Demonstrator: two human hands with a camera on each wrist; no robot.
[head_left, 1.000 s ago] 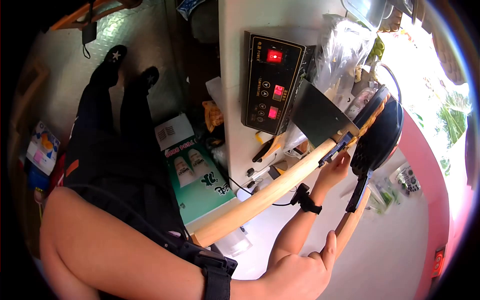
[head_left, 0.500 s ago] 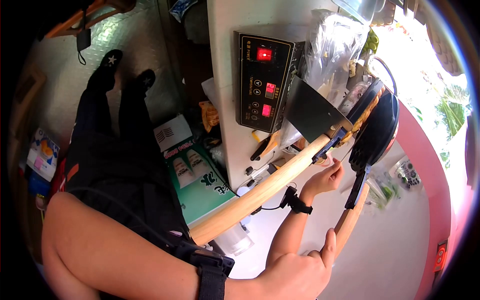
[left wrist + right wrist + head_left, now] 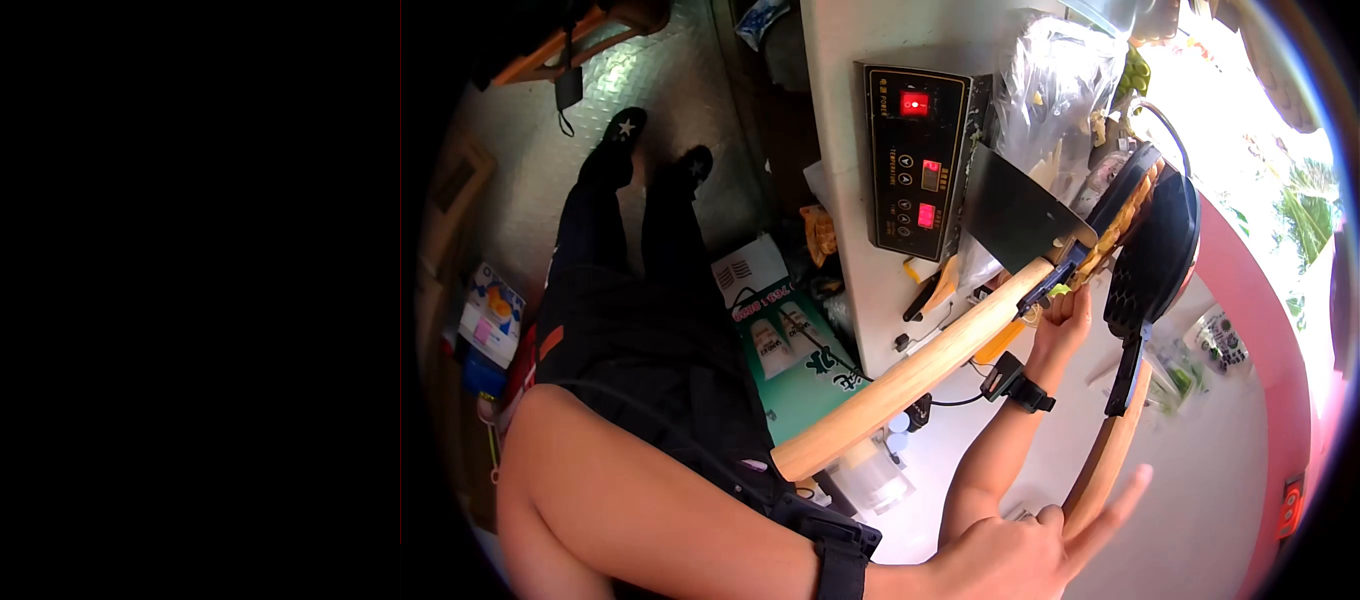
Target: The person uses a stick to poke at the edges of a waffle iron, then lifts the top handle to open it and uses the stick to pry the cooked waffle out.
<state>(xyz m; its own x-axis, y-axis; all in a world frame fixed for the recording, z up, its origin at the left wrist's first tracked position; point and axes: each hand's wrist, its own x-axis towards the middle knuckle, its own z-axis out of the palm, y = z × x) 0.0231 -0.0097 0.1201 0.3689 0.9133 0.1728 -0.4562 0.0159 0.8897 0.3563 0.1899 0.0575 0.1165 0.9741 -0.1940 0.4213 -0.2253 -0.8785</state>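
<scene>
Two black plates of a waffle iron [image 3: 1155, 265] stand apart at the right in the head view, joined at the far end. A golden bumpy waffle [image 3: 1122, 225] clings along the left plate. My left hand [image 3: 1010, 560] grips the short wooden handle [image 3: 1100, 455] of the right plate, one finger stretched out from it. My right hand [image 3: 1062, 325] is at the waffle's lower edge with bent fingers, beside a small yellow-green bit [image 3: 1058, 291]; I cannot tell what it pinches. The long wooden handle [image 3: 910, 375] of the left plate points toward my body. Both wrist views are black.
A black control box [image 3: 915, 160] with lit red displays sits on the white counter [image 3: 835, 90], a dark metal sheet [image 3: 1020, 205] beside it. Clear plastic bags [image 3: 1060, 80] lie behind. A green carton [image 3: 800, 355] stands below the counter edge. A pink wall [image 3: 1270, 330] bounds the right.
My right hand drew back from the waffle's edge, then moved up to it again. The left hand stays on its handle, but one finger now stretches farther out. The whole view shifts slightly.
</scene>
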